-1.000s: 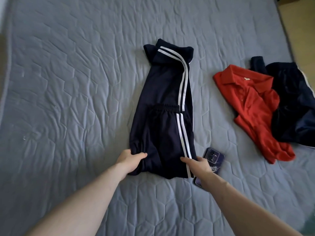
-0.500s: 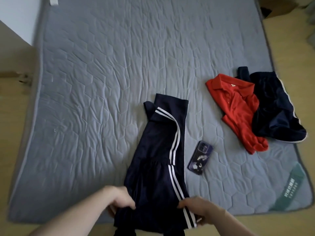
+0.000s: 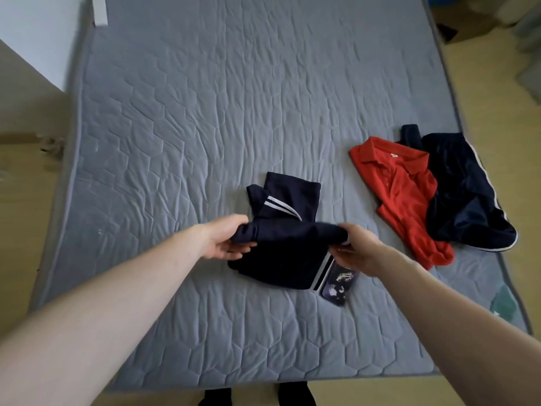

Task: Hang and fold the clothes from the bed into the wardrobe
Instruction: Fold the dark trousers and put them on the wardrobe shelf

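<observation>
The left hand [image 3: 225, 241] and right hand [image 3: 355, 249] each pinch the folded edge of the blue pants [image 3: 281, 253]. They look soft and floppy, so hold both corners.

The phone [image 3: 336, 281] lies half under the right hand [image 3: 355, 250] and the edge of the navy trousers [image 3: 281, 259], its upper end hidden. Right of the phone, the red polo shirt [image 3: 401, 194] covers part of a dark garment [image 3: 465, 194]. Things beyond the bed's [image 3: 205, 112] far right corner are blurred.
</observation>
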{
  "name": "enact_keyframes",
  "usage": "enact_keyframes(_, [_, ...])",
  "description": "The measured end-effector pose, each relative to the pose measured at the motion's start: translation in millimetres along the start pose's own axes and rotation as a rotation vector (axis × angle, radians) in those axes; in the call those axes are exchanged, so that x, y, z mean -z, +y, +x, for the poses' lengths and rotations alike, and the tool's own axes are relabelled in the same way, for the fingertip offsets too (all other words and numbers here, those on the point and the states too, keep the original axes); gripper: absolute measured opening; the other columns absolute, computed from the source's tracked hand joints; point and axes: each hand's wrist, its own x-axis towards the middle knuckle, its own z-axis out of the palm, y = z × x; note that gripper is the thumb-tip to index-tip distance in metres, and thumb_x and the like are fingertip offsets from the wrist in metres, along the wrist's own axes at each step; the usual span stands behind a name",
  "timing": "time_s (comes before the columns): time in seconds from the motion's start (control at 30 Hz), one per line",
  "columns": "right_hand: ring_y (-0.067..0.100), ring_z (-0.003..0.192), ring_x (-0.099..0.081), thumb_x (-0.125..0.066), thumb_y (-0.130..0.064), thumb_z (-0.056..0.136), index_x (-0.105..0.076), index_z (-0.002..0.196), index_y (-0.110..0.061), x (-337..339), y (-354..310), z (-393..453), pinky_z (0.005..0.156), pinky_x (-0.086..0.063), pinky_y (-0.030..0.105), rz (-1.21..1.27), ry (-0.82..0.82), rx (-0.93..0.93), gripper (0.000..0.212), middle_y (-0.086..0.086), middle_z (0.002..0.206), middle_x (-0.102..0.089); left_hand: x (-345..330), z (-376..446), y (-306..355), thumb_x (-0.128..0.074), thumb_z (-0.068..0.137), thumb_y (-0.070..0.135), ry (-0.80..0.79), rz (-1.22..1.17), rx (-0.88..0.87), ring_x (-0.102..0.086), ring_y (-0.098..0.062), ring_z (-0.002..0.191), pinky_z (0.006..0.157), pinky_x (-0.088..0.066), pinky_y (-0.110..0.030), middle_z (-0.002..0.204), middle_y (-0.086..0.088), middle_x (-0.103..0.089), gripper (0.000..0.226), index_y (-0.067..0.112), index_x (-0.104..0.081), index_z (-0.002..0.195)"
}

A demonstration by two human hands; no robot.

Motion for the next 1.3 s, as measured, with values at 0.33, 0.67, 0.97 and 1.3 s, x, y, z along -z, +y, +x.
enact_keyframes(0.33, [0.022, 0.081, -0.070, -0.070, -0.025, 0.094, -0.042, 0.151, -0.017, -14, -31, 61, 0.081, -0.063, 0.045, -0.085, 0.130, 0.305, 0.064, 0.003, 0.094, -0.068, 4, 64, 34, -0.053, 0.099, 0.058, 0.340, 0.005, -0.325, -0.068, -0.020, 0.099, 0.072, -0.057, -0.034, 0.116, -0.002, -0.070, 0.053, 0.015, -0.064, 0.127])
enact_keyframes(0.67, [0.024, 0.140, -0.049, -0.078, -0.056, 0.080, -0.027, 0.159, -0.026, -33, 22, 143, 0.114, -0.041, 0.038, -0.385, 0.139, 0.318, 0.098, 0.001, 0.160, -0.040, 5, 156, -30, -0.073, 0.082, 0.060, 0.476, 0.249, -0.230, -0.047, -0.027, 0.141, 0.112, -0.039, -0.040, 0.158, -0.005, -0.044, 0.090, 0.017, -0.038, 0.154])
enact_keyframes(0.97, [0.005, 0.112, -0.067, -0.082, -0.050, 0.076, -0.041, 0.142, -0.053, -60, 41, 200, 0.102, -0.054, 0.034, -0.127, 0.001, 0.490, 0.078, -0.024, 0.124, -0.068, -11, 218, -24, -0.072, 0.072, 0.073, 0.269, -0.002, -0.429, -0.055, -0.008, 0.130, 0.103, -0.041, -0.028, 0.141, 0.024, -0.053, 0.103, 0.041, -0.025, 0.158])
enact_keyframes(1.3, [0.010, 0.102, -0.074, -0.070, -0.013, 0.090, -0.063, 0.127, -0.047, -62, 55, 164, 0.076, -0.061, 0.022, -0.006, -0.163, 0.512, 0.051, -0.012, 0.114, -0.076, -41, 183, -38, -0.072, 0.077, 0.054, 0.187, -0.128, -0.504, -0.070, 0.003, 0.099, 0.091, -0.053, -0.024, 0.112, 0.028, -0.073, 0.043, 0.057, -0.060, 0.118])
